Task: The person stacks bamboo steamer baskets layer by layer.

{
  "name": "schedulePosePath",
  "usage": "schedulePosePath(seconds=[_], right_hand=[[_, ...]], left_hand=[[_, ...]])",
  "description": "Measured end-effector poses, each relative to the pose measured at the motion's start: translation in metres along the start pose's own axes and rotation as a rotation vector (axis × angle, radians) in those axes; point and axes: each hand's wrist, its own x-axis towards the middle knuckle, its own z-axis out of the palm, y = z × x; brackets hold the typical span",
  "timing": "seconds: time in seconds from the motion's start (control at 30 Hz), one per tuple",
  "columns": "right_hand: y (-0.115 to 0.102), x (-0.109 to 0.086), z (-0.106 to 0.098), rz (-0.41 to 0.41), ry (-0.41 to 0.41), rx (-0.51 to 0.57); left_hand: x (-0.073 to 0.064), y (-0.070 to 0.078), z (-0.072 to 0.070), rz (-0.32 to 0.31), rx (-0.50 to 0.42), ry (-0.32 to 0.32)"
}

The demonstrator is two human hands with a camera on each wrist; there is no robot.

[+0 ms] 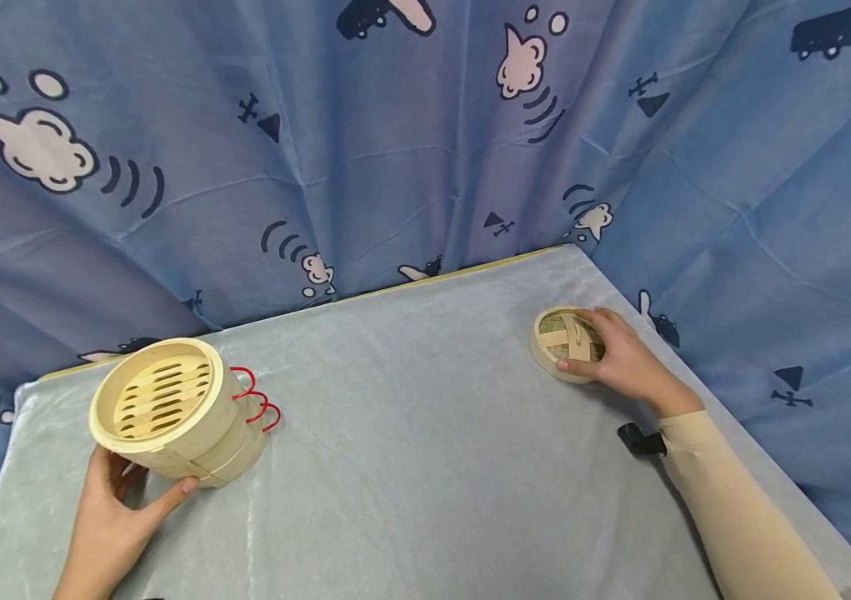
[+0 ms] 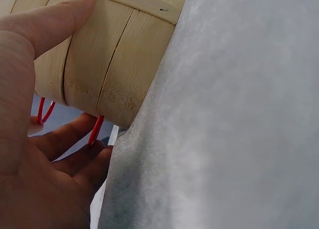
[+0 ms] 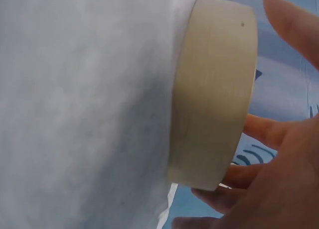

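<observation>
A round, two-tier bamboo steamer (image 1: pixel 215 442) stands on the left of the table, its slatted inside showing from above and red loop handles (image 1: pixel 248 381) on its right side. My left hand (image 1: pixel 113 512) holds it low on the near left, thumb against the side wall; some of its fingers are hidden behind it in the head view. Over on the right lies a small round bamboo lid (image 1: pixel 554 337) with a woven top and a strap handle. My right hand (image 1: pixel 623 354) spans this lid from above, fingers at its far edge. A gap shows between thumb and lid in the right wrist view.
A pale grey-blue cloth (image 1: pixel 395 450) covers the table. Patterned blue curtains (image 1: pixel 410 150) hang along the back and right edges. A black strap piece (image 1: pixel 641 440) sits by the right wrist.
</observation>
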Motion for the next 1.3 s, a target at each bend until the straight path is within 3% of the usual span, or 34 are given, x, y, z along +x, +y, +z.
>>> schedulePosePath(seconds=[0.33,0.9,1.3], right_hand=[[0.005,0.002,0.002,0.044,-0.083,-0.018],[0.003,0.003,0.004,0.073,-0.050,0.013],[-0.005,0.008,0.007,0.048,-0.041,0.011]], left_hand=[[-0.002,-0.003,-0.002,-0.011,0.022,0.010],[0.000,0.000,0.000,-0.008,-0.005,0.005],[0.000,0.000,-0.001,-0.006,-0.003,0.005]])
